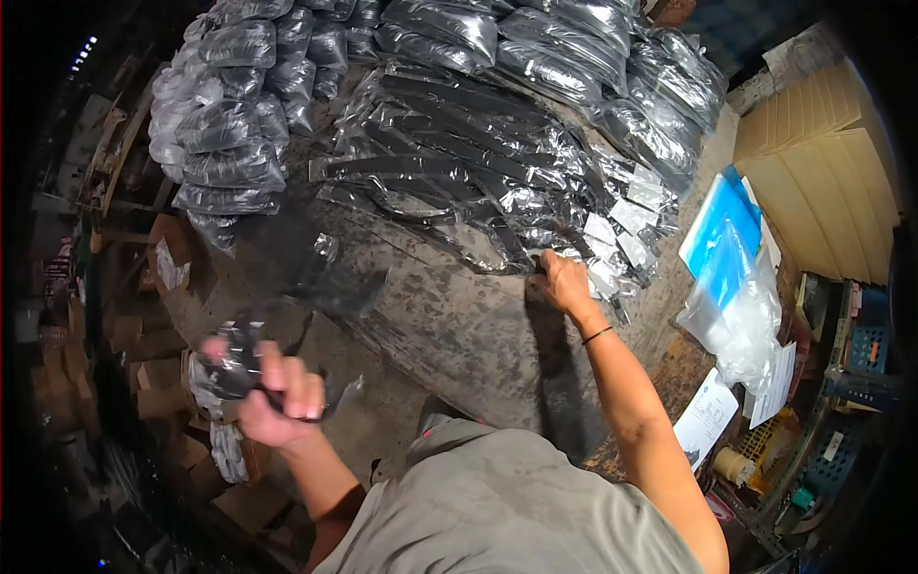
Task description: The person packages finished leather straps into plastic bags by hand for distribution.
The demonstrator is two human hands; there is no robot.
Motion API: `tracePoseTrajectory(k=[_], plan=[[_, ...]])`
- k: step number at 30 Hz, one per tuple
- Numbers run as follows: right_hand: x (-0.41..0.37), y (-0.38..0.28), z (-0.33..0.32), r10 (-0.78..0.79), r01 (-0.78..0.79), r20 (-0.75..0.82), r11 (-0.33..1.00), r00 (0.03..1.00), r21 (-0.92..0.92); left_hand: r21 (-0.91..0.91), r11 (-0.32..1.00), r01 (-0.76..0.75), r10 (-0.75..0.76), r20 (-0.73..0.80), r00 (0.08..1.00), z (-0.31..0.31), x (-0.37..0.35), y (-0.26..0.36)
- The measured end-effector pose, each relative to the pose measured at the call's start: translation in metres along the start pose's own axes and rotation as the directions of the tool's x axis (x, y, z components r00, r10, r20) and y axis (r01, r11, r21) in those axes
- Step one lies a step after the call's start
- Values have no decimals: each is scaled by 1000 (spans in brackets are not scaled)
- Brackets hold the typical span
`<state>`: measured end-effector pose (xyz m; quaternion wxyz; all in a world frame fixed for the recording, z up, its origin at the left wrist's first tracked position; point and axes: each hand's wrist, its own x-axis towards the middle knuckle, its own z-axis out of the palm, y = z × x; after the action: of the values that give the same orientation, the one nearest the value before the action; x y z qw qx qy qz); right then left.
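floor (359, 435): grey | table (430, 316): mottled, worn | right: shelf rack (841, 330) | upper left: small lights (84, 55)

Packaged strips (411, 170): black, streaked with silver-white highlights. Labels (633, 216) beside them: plain white. Bundle (234, 359) in the left hand (277, 397): black, blurred. Stacked bags (229, 129): silver-grey with white glints. Counter (430, 316): grey-brown, mottled with darker patches. Flat packet (712, 225): bright blue and white. Plastic bag (746, 335): translucent whitish. Printed sheet (706, 416): white, dark markings. Cardboard (822, 163) at right: tan. Baskets: 1 yellow (773, 445), 1 blue (868, 342). Shirt (526, 507): grey-olive, darker blotches. Wristband (597, 334): black.
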<state>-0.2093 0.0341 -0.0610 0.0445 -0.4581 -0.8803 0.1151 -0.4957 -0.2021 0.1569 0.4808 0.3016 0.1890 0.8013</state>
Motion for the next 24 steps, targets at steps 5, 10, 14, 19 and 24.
tracePoseTrajectory(k=[5, 10, 14, 19, 24], plan=[[1, -20, -43, 123, -319, 322, 665, 939, 675, -231, 847, 479, -531, -333, 779, -10, -31, -113], [-24, -69, -102, 2, -514, 514, 47, 858, 857, -291, 708, 643, -700, -408, 586, -53, -40, -232], [-61, -85, -91, -83, -530, 532, 46, 842, 847, -141, 845, 516, -505, -531, 681, -26, 2, -235], [3, -3, -95, 175, -163, 27, 831, 984, 531, -77, 888, 453, -403, -604, 688, -24, 5, -212], [88, 66, -72, 66, -8, -348, 986, 935, 167, 80, 919, 387, -304, -483, 821, -23, -3, -191]])
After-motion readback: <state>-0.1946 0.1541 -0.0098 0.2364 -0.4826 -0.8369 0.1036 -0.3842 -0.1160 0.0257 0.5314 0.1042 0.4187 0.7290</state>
